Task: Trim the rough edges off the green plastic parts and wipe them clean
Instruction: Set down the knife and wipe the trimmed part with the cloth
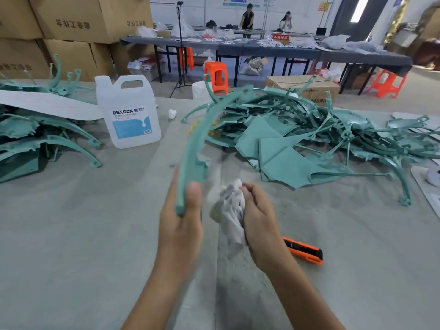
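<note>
My left hand [179, 225] grips the near end of a long curved green plastic part [194, 144], thumb on top; the part arcs up and away over the grey table. My right hand [258, 222] holds a crumpled white cloth [229, 210] just right of the part's lower end, close to it but I cannot tell if it touches. An orange and black utility knife [304, 251] lies on the table to the right of my right wrist.
A heap of green parts [309, 139] covers the right of the table, another pile [35, 134] the left. A white DEXCON jug [129, 113] stands left of centre, a small white wad [172, 113] beside it. Cardboard boxes, orange stools, far tables and two people stand behind.
</note>
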A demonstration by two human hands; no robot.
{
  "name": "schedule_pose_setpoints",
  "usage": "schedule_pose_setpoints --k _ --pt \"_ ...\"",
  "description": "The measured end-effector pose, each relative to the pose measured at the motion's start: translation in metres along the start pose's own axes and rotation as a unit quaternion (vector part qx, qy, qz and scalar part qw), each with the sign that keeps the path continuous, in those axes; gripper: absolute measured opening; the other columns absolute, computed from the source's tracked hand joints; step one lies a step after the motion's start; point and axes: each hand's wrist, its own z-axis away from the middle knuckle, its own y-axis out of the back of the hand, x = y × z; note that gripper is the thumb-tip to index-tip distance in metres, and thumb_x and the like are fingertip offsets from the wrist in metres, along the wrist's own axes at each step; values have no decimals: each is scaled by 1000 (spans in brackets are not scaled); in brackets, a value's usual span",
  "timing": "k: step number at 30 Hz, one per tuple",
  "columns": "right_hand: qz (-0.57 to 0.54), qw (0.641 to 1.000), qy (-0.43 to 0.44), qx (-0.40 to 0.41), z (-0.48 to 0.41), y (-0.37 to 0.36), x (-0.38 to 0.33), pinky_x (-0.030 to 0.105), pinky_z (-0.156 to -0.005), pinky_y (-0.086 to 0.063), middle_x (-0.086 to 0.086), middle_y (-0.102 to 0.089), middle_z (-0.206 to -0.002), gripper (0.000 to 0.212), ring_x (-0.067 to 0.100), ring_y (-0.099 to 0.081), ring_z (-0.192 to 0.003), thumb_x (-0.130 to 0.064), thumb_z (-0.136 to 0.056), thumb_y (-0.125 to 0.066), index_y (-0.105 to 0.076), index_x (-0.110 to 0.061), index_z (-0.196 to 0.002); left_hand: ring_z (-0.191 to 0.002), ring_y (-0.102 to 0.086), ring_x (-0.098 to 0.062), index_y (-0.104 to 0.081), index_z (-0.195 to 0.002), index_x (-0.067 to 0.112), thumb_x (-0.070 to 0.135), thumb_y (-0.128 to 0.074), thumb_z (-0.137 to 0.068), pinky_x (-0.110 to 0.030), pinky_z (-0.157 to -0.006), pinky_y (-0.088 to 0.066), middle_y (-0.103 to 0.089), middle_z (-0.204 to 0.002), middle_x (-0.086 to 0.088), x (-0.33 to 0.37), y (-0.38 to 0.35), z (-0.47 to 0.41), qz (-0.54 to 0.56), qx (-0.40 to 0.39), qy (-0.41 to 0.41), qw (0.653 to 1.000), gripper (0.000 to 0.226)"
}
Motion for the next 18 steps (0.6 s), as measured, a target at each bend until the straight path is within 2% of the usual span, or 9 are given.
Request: schedule_pose_setpoints --k 3,4,6,8,11,13,14,16,18 --pt "-118 982 -87 -117 10 -7 -29 39 -82 -59 13 -75 -96 66 21 -74 -90 -72 -86 -53 -63 -12 -112 -148 -31 -12 -32 -155 27 76 -38 -91 -36 -118 -33 -40 -157 2 -10 -2 16 -216 -201 -152 943 81" --pt "-133 978 -96 -129 13 -5 -33 40 -84 -60 13 -74 -106 72 22 -74 -98 -73 -82 -59 -61 -12 -119 -153 -18 -15 -24 -158 25 81 -28 -89 -44 -122 -25 -26 -164 -2 -11 -1 20 -271 -246 -183 913 89" --pt "-181 974 -78 -116 18 3 -36 37 -86 -60 11 -73 -118 51 24 -72 -110 -49 -89 -70 -61 -16 -126 -155 -5 -13 -22 -157 33 80 -17 -91 -54 -122 -17 -15 -167 5 -8 2 22 -294 -285 -187 893 81" --pt "-198 973 -46 -111 22 10 -34 37 -84 -61 12 -75 -115 31 28 -72 -109 -29 -95 -70 -65 -14 -122 -153 -13 -8 -38 -147 44 69 -31 -98 -55 -122 -17 -26 -163 13 -1 6 21 -269 -253 -182 911 55" --pt "-165 982 -11 -89 21 19 -27 38 -86 -61 13 -75 -113 34 31 -72 -108 -34 -96 -66 -69 -8 -118 -144 -39 -10 -68 -123 30 42 -59 -92 -52 -118 -26 -55 -144 11 1 13 23 -258 -100 -230 933 35" --pt "-175 981 -4 -84 18 27 -27 37 -84 -61 12 -75 -115 33 30 -72 -109 -37 -95 -63 -75 -11 -113 -139 -43 -7 -62 -127 32 45 -66 -85 -42 -115 -32 -54 -140 19 -1 21 21 -245 5 -180 953 45" --pt "-185 978 -4 -92 16 32 -27 35 -83 -61 12 -75 -116 31 28 -72 -109 -37 -96 -62 -77 -14 -112 -136 -43 -3 -54 -134 37 51 -70 -79 -34 -112 -35 -51 -140 25 1 26 19 -212 29 -105 971 58" --pt "-174 980 -3 -99 15 39 -25 30 -79 -61 10 -76 -113 32 26 -74 -105 -43 -95 -62 -79 -19 -108 -127 -55 -4 -56 -136 34 48 -82 -67 -25 -100 -47 -58 -136 21 2 30 14 -19 -34 87 995 75" --pt "-100 991 5 -84 15 38 -20 27 -68 -60 9 -79 -99 45 25 -77 -91 -59 -91 -60 -81 -19 -97 -114 -67 -15 -69 -125 17 27 -83 -71 -24 -84 -56 -71 -125 1 -3 28 14 207 -124 204 949 57"
